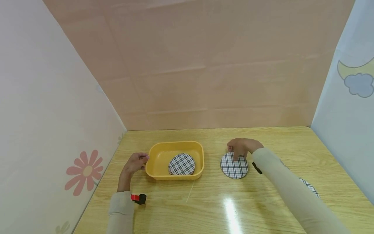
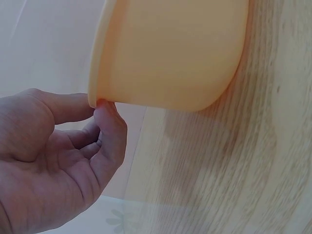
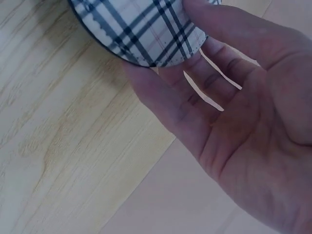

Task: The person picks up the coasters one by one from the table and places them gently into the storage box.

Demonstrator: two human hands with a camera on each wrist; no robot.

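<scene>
The left hand (image 1: 135,163) pinches the rim of the yellow plastic tub (image 1: 157,174), which holds one round plaid coaster (image 1: 181,164); the right hand (image 1: 241,147) grips another checked round coaster (image 1: 233,167) on the wooden table (image 1: 210,204).

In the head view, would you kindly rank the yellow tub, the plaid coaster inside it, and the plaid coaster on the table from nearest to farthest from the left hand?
From the left hand:
1. Yellow tub, touching its fingers.
2. Coaster in the tub, further right.
3. Coaster on the table, far right, under the right hand.

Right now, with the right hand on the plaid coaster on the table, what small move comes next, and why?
Probably lift the plaid coaster clear of the table. The right hand has its fingers round its far edge, and the left hand steadies the yellow tray, where one coaster already lies.
</scene>
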